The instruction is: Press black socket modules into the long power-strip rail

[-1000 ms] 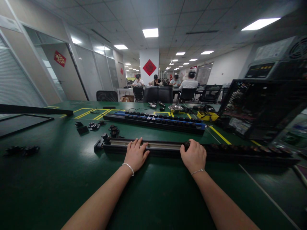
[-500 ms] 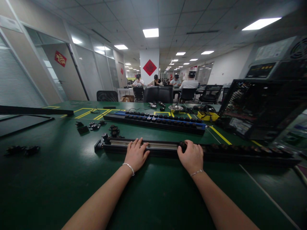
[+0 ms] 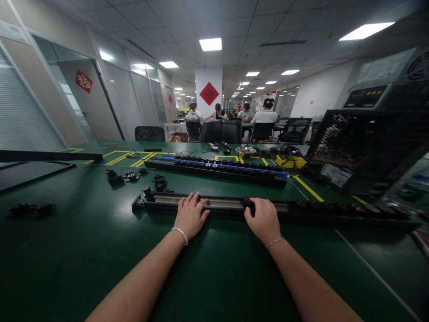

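Across the bottom of the frame, two bare forearms reach over the green desk [image 3: 201, 277]. Near the centre, the left hand [image 3: 190, 218] lies palm down with its fingers spread wide on a long black rail [image 3: 226, 213]. Right of centre, the right hand [image 3: 264, 220] is curled narrow, thumb and fingertips around a small black block [image 3: 247, 203] on the rail's pale channel. How tightly it grips, I cannot tell.

The rail runs from centre left to the lower right edge, where a row of dark parts [image 3: 338, 209] sits on it. It looks stiff and fairly heavy, and would be best taken with hands well apart along its sides. The block looks hard and light, probably easy to slide; its sides offer the best hold.

Loose black pieces [image 3: 44, 209] lie at the left, and a dark cluster [image 3: 159, 182] sits just behind the rail's left end, crowding that side. Beyond, a second rail [image 3: 214, 173] with a blue strip limits room behind. A bulky computer case [image 3: 365, 154] stands at the right, near a yellow tray [image 3: 290, 162] and a metal bowl [image 3: 246, 151]. In the upper middle, chairs [image 3: 221, 131] and seated people [image 3: 264, 117] fill the background.
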Motion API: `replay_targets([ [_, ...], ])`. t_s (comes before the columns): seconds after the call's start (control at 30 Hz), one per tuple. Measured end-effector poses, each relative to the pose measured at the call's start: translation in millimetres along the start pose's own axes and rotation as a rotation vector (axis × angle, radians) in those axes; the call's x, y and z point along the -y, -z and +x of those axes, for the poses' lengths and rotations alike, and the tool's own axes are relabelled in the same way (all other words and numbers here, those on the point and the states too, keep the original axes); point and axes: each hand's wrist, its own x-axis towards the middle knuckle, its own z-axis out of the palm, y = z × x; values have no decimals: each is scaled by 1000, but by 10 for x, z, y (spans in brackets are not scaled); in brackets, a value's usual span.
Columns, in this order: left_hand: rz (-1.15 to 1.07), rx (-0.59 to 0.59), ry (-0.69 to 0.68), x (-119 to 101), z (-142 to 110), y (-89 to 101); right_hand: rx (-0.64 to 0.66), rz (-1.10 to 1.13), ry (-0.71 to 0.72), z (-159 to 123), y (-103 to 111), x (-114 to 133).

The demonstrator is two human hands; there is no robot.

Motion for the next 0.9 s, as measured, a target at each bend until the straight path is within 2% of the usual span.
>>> replay_targets([
  [0.9,-1,5,14,-15,4,-3,91,157,212,-2,-18,36],
])
